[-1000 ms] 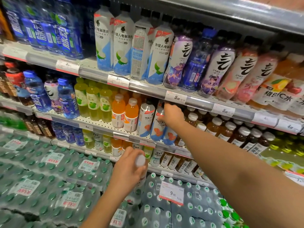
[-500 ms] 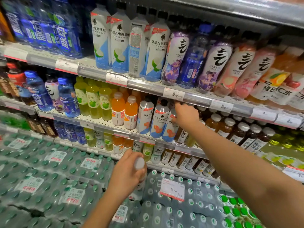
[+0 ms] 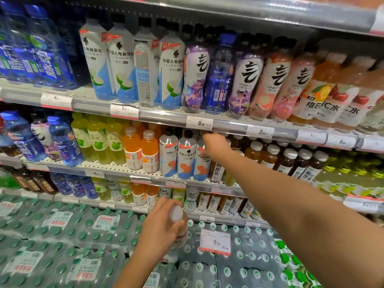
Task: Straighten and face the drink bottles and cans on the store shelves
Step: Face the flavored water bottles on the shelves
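Her right hand (image 3: 215, 144) curls over the top of a white-and-blue bottle (image 3: 202, 163) on the middle shelf (image 3: 116, 170), while the left hand (image 3: 161, 227) grips a white-capped orange bottle (image 3: 178, 220) low down.

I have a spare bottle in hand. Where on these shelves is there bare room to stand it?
Little. A bare perforated strip runs along the middle shelf front, before the green apple drinks and orange drinks. Every row looks packed; the left hand holds a white-capped bottle over water packs.
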